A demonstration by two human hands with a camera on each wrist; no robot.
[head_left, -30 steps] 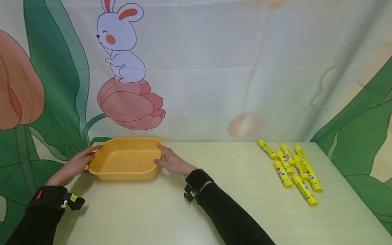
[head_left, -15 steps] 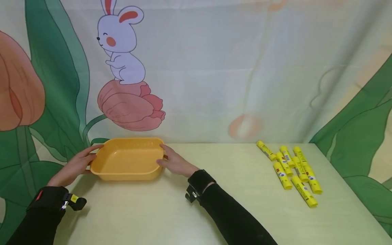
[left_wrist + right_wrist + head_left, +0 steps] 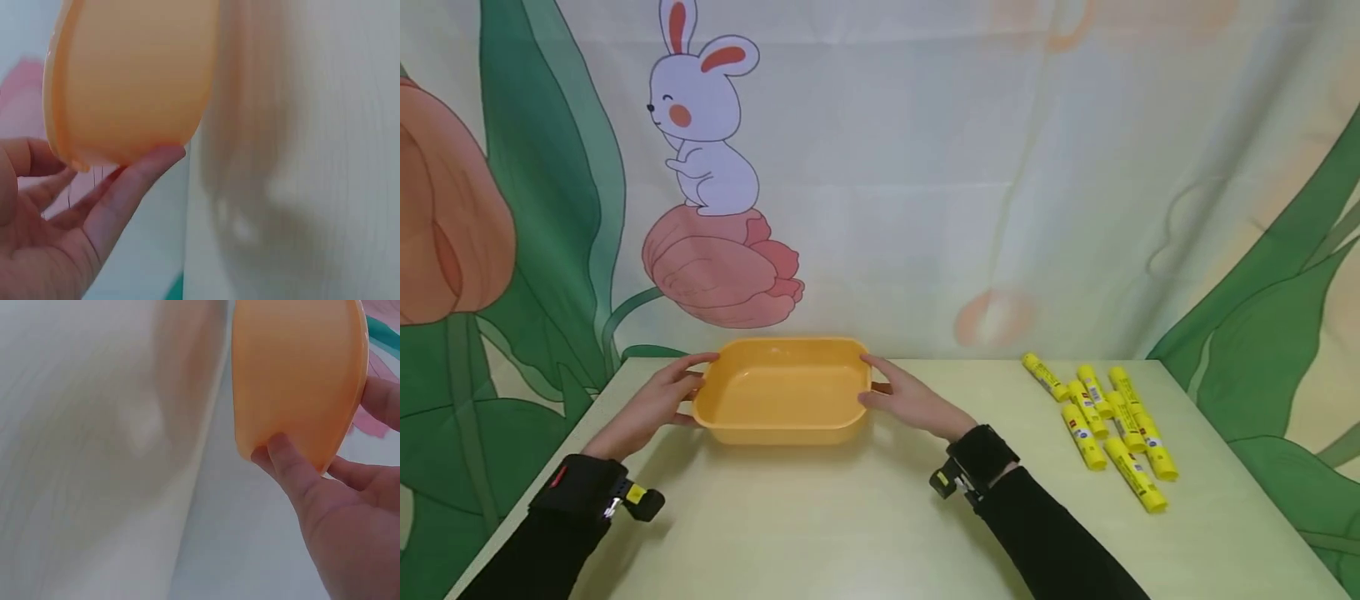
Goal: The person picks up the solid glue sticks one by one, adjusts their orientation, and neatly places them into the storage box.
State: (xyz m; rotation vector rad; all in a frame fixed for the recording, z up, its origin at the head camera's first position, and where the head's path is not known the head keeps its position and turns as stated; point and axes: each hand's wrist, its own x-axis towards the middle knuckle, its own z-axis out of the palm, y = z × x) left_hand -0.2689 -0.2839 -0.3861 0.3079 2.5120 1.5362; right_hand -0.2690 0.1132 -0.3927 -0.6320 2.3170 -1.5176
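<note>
An orange-yellow plastic basin (image 3: 778, 435), shallow with rounded corners, is in the head view near the back of the table, left of the middle. My left hand (image 3: 651, 407) grips its left end, with fingers about the rim and side. At the opposite end my right hand (image 3: 917, 402) holds the rim and side wall. The left wrist view shows the left hand (image 3: 69, 231) pinching the end of the basin (image 3: 134, 75). In the right wrist view, the right hand (image 3: 350, 519) does likewise on the basin (image 3: 294, 369). Nothing shows inside it. Whether its base touches the table, I cannot tell.
Several yellow printed tubes (image 3: 1126, 421), resembling glue sticks, lie loosely grouped on the right of the pale table (image 3: 820, 533). A curtain (image 3: 880, 183) with a rabbit and flowers hangs right behind the table's back edge.
Both hands have moved the basin to the right, mostly within the last half second. The view has shifted slightly. The yellow tubes keep their arrangement.
</note>
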